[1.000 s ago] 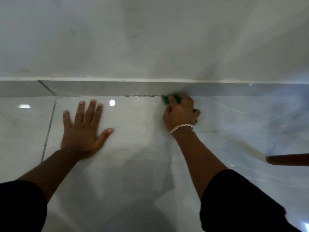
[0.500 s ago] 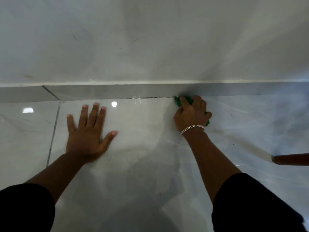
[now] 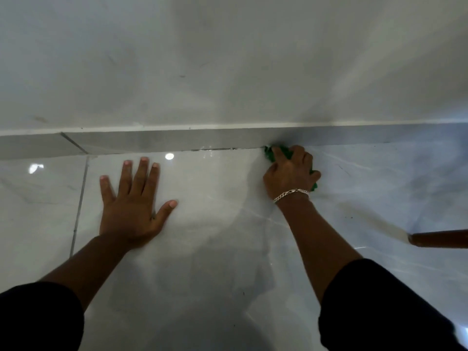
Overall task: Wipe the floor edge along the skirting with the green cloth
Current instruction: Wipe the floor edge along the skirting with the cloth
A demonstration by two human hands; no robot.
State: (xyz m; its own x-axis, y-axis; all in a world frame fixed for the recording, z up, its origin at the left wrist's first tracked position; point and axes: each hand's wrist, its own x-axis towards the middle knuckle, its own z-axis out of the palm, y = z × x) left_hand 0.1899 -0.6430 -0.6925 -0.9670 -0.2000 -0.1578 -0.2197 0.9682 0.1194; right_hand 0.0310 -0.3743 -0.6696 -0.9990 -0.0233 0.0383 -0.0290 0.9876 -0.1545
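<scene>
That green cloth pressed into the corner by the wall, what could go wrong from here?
The green cloth is bunched small under the right hand, so knuckles may scrape the skirting. The dark grime line lies to its left and may be missed. The left hand braces flat on glossy floor and could slip.

**No readable text in view**

You had nothing legible in frame: no labels, brands, numbers or signs could be read on any surface.
</scene>
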